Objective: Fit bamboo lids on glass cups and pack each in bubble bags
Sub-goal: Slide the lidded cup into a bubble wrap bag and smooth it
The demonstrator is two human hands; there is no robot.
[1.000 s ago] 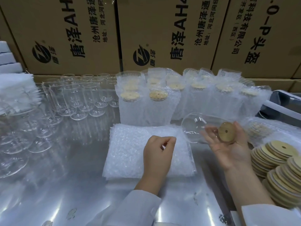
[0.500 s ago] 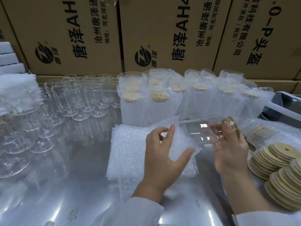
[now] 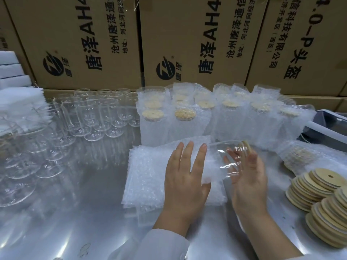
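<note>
My right hand (image 3: 247,177) grips a clear glass cup (image 3: 222,149) lying sideways above the table, its bamboo lid (image 3: 246,145) fitted on the right end. The cup's base points left at the lifted top bubble bag (image 3: 189,145). My left hand (image 3: 185,177) holds that bag up off the stack of bubble bags (image 3: 148,177), fingers spread on top and the thumb tucked at the bag's right edge. Whether the cup's base is inside the bag's mouth I cannot tell.
Several packed cups (image 3: 185,119) stand in bubble bags behind the stack. Empty glasses (image 3: 90,113) crowd the left. Loose bamboo lids (image 3: 319,186) are stacked at the right, with a bag of lids (image 3: 300,156) behind them. Cardboard boxes (image 3: 197,44) wall the back of the steel table (image 3: 78,212).
My left hand has lifted the top bubble bag higher and spread its fingers over it. My right hand has brought the lidded cup left, its base toward the bag.
</note>
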